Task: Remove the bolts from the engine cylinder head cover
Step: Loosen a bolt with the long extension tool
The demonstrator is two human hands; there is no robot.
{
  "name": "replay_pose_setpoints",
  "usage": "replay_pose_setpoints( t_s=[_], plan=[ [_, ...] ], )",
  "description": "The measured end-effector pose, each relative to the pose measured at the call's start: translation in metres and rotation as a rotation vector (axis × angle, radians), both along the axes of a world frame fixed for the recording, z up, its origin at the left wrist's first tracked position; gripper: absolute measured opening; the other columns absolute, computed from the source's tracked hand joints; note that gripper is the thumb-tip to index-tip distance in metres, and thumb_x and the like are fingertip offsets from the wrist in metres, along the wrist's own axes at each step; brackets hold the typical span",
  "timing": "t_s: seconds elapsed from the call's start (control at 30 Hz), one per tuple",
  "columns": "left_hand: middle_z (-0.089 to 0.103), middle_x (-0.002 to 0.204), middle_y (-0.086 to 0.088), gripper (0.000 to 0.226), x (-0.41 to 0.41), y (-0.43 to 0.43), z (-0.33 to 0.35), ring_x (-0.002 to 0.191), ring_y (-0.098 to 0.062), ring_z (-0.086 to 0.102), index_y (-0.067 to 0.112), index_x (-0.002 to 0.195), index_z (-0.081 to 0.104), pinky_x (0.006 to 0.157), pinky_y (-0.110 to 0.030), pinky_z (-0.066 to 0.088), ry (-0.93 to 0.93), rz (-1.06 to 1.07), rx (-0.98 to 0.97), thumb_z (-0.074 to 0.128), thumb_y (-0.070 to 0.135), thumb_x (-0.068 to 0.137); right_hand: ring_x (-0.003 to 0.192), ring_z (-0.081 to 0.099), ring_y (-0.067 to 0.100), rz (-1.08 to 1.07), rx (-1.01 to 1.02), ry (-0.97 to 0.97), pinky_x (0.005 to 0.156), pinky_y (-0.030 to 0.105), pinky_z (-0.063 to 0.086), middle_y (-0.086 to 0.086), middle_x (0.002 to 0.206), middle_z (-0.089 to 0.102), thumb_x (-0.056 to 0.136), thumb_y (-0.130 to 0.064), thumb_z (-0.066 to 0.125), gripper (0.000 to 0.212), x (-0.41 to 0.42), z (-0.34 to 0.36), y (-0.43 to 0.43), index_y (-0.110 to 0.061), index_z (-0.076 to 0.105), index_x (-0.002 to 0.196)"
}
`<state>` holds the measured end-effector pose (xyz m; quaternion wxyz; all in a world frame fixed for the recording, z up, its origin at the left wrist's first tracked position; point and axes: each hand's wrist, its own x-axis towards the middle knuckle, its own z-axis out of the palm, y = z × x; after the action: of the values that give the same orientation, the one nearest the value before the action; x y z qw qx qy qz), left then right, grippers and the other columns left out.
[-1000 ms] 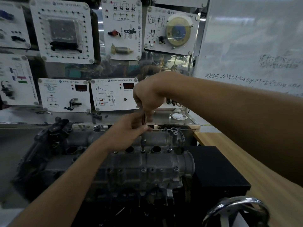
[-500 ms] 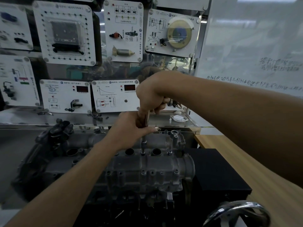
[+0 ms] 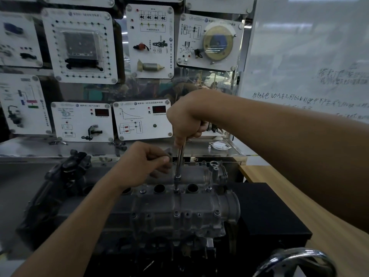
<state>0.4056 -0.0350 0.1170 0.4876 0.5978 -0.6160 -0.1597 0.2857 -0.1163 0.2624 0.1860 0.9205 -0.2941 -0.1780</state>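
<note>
The grey cylinder head cover (image 3: pixel 179 206) lies across the middle on a dark engine. Bolts sit along it, one (image 3: pixel 208 188) near its right end and one (image 3: pixel 142 191) further left. My right hand (image 3: pixel 185 120) grips the top of a long socket driver (image 3: pixel 179 162) that stands nearly upright. Its socket rests on a bolt between two round holes in the cover. My left hand (image 3: pixel 147 162) hovers just left of the shaft with fingers loosely curled, and I see nothing in it.
A black box (image 3: pixel 269 206) stands right of the engine on a wooden table (image 3: pixel 329 226). A chrome ring (image 3: pixel 295 258) shows at the bottom right. Behind the engine, a steel shelf (image 3: pixel 40 146) carries a white cable (image 3: pixel 219 145), below white training panels (image 3: pixel 81 120).
My left hand has let go of the driver shaft and drawn slightly left. My right hand keeps its grip on the top of the driver.
</note>
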Motion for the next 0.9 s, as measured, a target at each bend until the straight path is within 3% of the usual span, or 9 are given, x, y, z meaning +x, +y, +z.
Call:
replay_pose_setpoints(
  t_s=[0.17, 0.27, 0.4, 0.47, 0.57, 0.63, 0.73, 0.83, 0.9],
  plan=[
    [0.072, 0.061, -0.005, 0.016, -0.008, 0.001, -0.009, 0.053, -0.02, 0.07, 0.011, 0.065, 0.071, 0.052, -0.022, 0.056, 0.003, 0.151, -0.117, 0.083, 0.016, 0.076, 0.04, 0.048, 0.015, 0.031, -0.023, 0.013, 0.039, 0.019, 0.042, 0.008, 0.064, 0.061, 0.094, -0.046, 0.059, 0.042, 0.001, 0.0, 0.001, -0.006, 0.072, 0.086],
    [0.071, 0.059, -0.002, 0.018, -0.011, 0.006, -0.013, 0.048, -0.012, 0.066, 0.018, 0.061, 0.07, 0.049, -0.016, 0.051, -0.002, 0.129, -0.168, 0.084, 0.027, 0.069, 0.039, 0.048, 0.014, 0.039, -0.009, -0.022, 0.044, 0.023, 0.042, 0.007, 0.065, 0.062, 0.093, -0.043, 0.062, 0.044, 0.001, -0.002, 0.0, -0.001, 0.073, 0.098],
    [0.068, 0.053, -0.004, 0.051, -0.011, 0.013, -0.014, 0.04, -0.015, 0.062, 0.015, 0.057, 0.068, 0.042, -0.024, 0.051, -0.133, 0.177, -0.012, 0.058, 0.062, 0.076, 0.039, 0.048, 0.013, 0.031, -0.001, -0.049, 0.04, 0.02, 0.041, 0.007, 0.066, 0.063, 0.093, -0.044, 0.062, 0.039, 0.001, -0.003, 0.0, -0.006, 0.071, 0.092],
    [0.069, 0.055, -0.006, 0.069, -0.009, 0.015, -0.01, 0.047, -0.021, 0.066, 0.011, 0.059, 0.067, 0.05, -0.032, 0.056, -0.17, 0.185, 0.068, 0.041, 0.072, 0.079, 0.039, 0.049, 0.013, 0.043, -0.007, -0.061, 0.043, 0.022, 0.042, 0.007, 0.064, 0.064, 0.093, -0.045, 0.061, 0.039, 0.001, -0.003, 0.001, -0.008, 0.07, 0.086],
    [0.073, 0.082, 0.006, 0.048, -0.011, 0.011, -0.01, 0.077, -0.01, 0.069, 0.03, 0.09, 0.072, 0.074, -0.034, 0.056, -0.308, 0.082, 0.064, 0.041, 0.066, 0.089, 0.035, 0.049, 0.013, 0.061, -0.021, -0.098, 0.043, 0.022, 0.04, 0.009, 0.065, 0.067, 0.095, -0.046, 0.057, 0.044, 0.003, -0.005, 0.005, -0.006, 0.072, 0.084],
    [0.068, 0.115, 0.017, 0.03, -0.017, 0.005, -0.01, 0.107, 0.003, 0.062, 0.035, 0.126, 0.061, 0.093, -0.026, 0.048, -0.258, -0.044, 0.069, 0.052, 0.042, 0.098, 0.041, 0.055, 0.013, 0.073, -0.024, -0.118, 0.046, 0.023, 0.045, 0.01, 0.068, 0.071, 0.097, -0.042, 0.054, 0.042, 0.004, -0.006, 0.007, -0.005, 0.072, 0.085],
    [0.065, 0.127, 0.018, 0.047, -0.022, -0.003, -0.008, 0.118, 0.005, 0.058, 0.025, 0.144, 0.046, 0.101, -0.02, 0.044, -0.102, -0.172, 0.046, 0.056, 0.013, 0.099, 0.075, 0.068, 0.02, 0.06, 0.05, -0.141, 0.075, 0.038, 0.059, 0.01, 0.092, 0.076, 0.09, -0.024, 0.068, 0.017, 0.004, -0.003, 0.008, -0.009, 0.072, 0.098],
    [0.075, 0.101, 0.014, 0.026, -0.023, -0.01, -0.005, 0.097, -0.003, 0.07, 0.021, 0.119, 0.064, 0.091, -0.025, 0.055, -0.034, -0.142, -0.006, 0.063, 0.011, 0.094, 0.092, 0.07, 0.021, 0.045, 0.016, -0.11, 0.083, 0.039, 0.059, 0.006, 0.105, 0.074, 0.08, -0.029, 0.078, 0.03, 0.003, -0.003, 0.007, -0.013, 0.072, 0.105],
    [0.072, 0.076, 0.008, 0.014, -0.027, -0.014, -0.004, 0.072, 0.001, 0.067, 0.026, 0.087, 0.065, 0.072, -0.019, 0.055, -0.109, 0.011, -0.093, 0.078, 0.025, 0.083, 0.065, 0.07, 0.014, 0.031, -0.017, -0.111, 0.059, 0.028, 0.056, 0.001, 0.08, 0.076, 0.082, -0.045, 0.075, 0.035, 0.001, -0.005, 0.005, -0.012, 0.072, 0.092]
  ],
)
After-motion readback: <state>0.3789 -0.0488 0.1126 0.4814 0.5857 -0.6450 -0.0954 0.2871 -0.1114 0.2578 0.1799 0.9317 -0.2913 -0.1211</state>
